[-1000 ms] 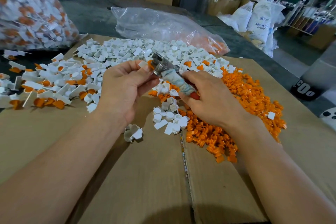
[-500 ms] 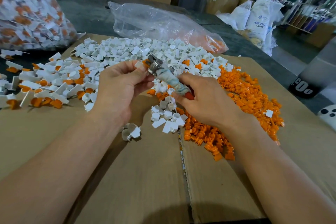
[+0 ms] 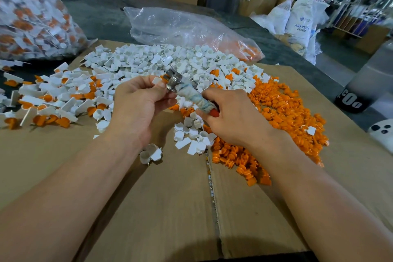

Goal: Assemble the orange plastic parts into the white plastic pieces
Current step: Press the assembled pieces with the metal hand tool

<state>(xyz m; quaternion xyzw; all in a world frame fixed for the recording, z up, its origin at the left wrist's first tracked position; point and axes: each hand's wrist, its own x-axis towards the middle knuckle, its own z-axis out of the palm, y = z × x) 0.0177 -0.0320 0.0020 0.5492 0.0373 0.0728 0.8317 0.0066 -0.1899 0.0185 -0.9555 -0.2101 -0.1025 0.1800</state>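
My left hand [image 3: 140, 104] pinches a small white plastic piece [image 3: 157, 80] between thumb and fingers, held against the metal head of a cloth-wrapped tool [image 3: 191, 93]. The tool's handle is gripped by my right hand [image 3: 231, 117]. A pile of white pieces [image 3: 161, 61] lies behind the hands, and loose orange parts [image 3: 282, 112] spread to the right. Assembled white-and-orange pieces [image 3: 53, 104] lie at the left. An orange part at the tool's tip is barely visible.
Everything lies on flattened cardboard [image 3: 170, 208] with a seam down the middle. A clear plastic bag [image 3: 182, 27] holding orange parts sits behind the piles. A big bag of assembled pieces [image 3: 29, 17] stands at far left. Boxes and white sacks stand in the background.
Both hands with the tool and white piece stayed together at the same spot; the tool's head pressed slightly closer to the piece in my left fingers.
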